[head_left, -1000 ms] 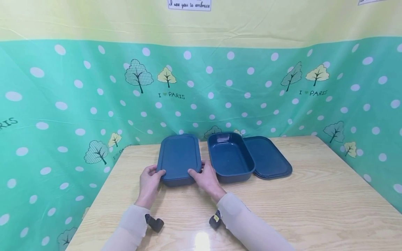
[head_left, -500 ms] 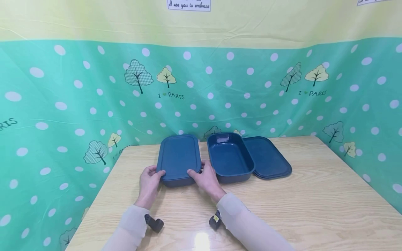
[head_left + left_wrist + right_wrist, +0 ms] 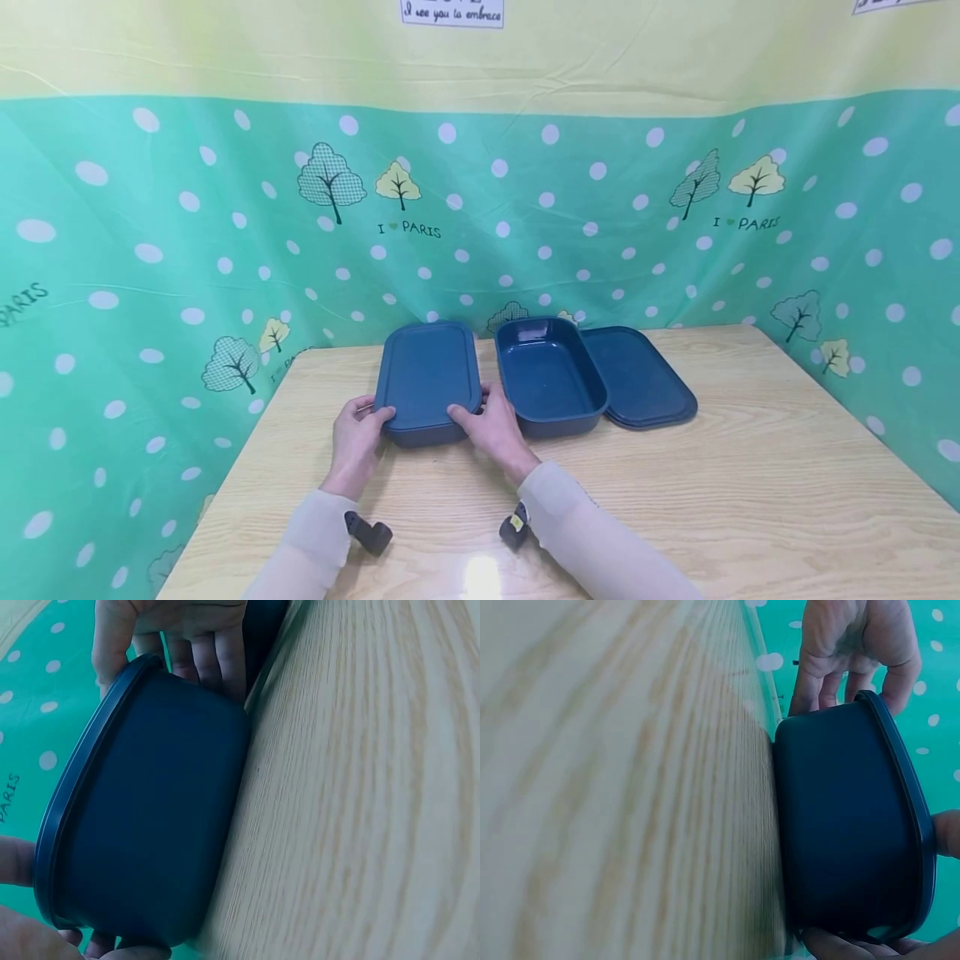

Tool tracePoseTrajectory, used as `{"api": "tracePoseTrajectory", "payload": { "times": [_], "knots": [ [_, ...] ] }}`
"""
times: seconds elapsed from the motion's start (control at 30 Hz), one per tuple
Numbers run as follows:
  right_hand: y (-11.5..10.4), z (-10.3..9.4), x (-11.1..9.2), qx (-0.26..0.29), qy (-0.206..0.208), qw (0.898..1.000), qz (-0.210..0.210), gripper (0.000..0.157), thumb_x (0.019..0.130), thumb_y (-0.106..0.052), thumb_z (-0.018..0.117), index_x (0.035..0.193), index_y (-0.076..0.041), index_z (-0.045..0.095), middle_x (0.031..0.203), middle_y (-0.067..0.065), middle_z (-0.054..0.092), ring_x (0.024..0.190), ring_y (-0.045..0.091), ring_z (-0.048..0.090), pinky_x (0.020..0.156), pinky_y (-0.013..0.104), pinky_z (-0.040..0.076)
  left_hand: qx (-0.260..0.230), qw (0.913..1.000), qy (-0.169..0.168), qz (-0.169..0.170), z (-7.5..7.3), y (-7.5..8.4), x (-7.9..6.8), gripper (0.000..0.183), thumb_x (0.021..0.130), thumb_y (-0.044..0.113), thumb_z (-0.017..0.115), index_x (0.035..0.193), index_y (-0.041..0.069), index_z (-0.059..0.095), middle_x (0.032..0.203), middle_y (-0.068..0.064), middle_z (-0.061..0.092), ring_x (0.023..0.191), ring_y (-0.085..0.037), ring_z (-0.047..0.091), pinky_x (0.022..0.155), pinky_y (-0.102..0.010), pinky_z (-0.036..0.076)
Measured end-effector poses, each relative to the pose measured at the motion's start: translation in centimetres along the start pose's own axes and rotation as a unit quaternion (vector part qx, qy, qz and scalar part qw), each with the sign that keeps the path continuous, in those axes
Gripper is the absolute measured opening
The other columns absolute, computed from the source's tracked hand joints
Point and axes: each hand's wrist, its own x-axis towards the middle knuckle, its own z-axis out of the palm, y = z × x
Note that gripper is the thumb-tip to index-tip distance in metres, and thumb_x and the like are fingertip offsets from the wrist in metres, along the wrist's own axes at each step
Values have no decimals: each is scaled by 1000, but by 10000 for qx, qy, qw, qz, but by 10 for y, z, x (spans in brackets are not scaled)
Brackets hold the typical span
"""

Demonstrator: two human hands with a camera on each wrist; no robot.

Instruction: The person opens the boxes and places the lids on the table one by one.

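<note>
The lidded container (image 3: 426, 437) is located on the left half of the worktop (image 3: 712, 500), near the curtain (image 3: 525, 217), and its base appears to be supported by the surface. Its opening is covered by a lid (image 3: 427, 371); whether the rim is fully engaged at the far end cannot be told. The near left corner is gripped by the left hand (image 3: 357, 437), with the thumb laid on the lid edge and the fingers brought in against the side wall; the near right corner is held likewise by the right hand (image 3: 493, 429). Because only the near end is gripped, the far end could dip or drag if the container is raised; if the load is taken by the lid rim alone, the lid could be pulled off. The right fingers are placed just beside the open container (image 3: 558, 427), which could be knocked by sideways movement. Beyond it, the loose lid (image 3: 648, 375) is partly hidden; whether its edge is trapped beneath the open container cannot be told, but it could be shifted by such a knock.
</note>
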Motion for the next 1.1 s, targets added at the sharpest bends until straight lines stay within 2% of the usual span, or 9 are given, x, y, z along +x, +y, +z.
{"api": "tracePoseTrajectory", "payload": {
  "times": [0.13, 0.37, 0.57, 0.7, 1.1],
  "knots": [
    [0, 1, 0, 39, 22, 10000, 33, 57, 75, -40, 69, 118, -14, 42, 106, 2, 54, 95, 14, 53, 88, 34, 42, -103, 9999, -118, 25, -1, 3, -2, 49, 81, 8, 60, 125, 2, 41, 119, -18, 47, 107, -27, 48, 87, -36, 41],
    [0, 1, 0, -95, 3, 9999, 44, 57, 77, -41, 67, 119, -13, 42, 109, 4, 54, 100, 17, 52, 89, 35, 41, -134, 9997, -198, -6, -2, 4, -4, 52, 82, 9, 59, 128, 0, 38, 121, -19, 44, 109, -27, 46, 91, -37, 39],
    [-1, -1, 3, -292, -47, 9996, 4, 65, 78, -42, 65, 126, -8, 38, 113, 9, 52, 106, 22, 49, 92, 39, 39, 7, 9995, -310, -23, -3, 2, -3, 54, 83, 13, 57, 132, 2, 35, 124, -17, 43, 114, -27, 44, 97, -38, 36],
    [0, -1, 4, -330, -44, 9994, 3, 69, 77, -44, 64, 129, -6, 36, 117, 10, 50, 111, 23, 46, 95, 41, 36, -43, 9991, -416, -49, -3, 1, -2, 53, 83, 13, 57, 132, 4, 37, 125, -16, 43, 114, -27, 44, 97, -39, 36],
    [1, -5, 4, -381, -143, 9991, -155, 66, 79, -45, 61, 129, -11, 36, 121, 10, 50, 114, 23, 46, 94, 40, 38, -220, 9988, -441, 2, -1, 4, -4, 52, 84, 12, 57, 131, 8, 38, 120, -17, 44, 108, -28, 49, 92, -37, 40]
  ]
}}
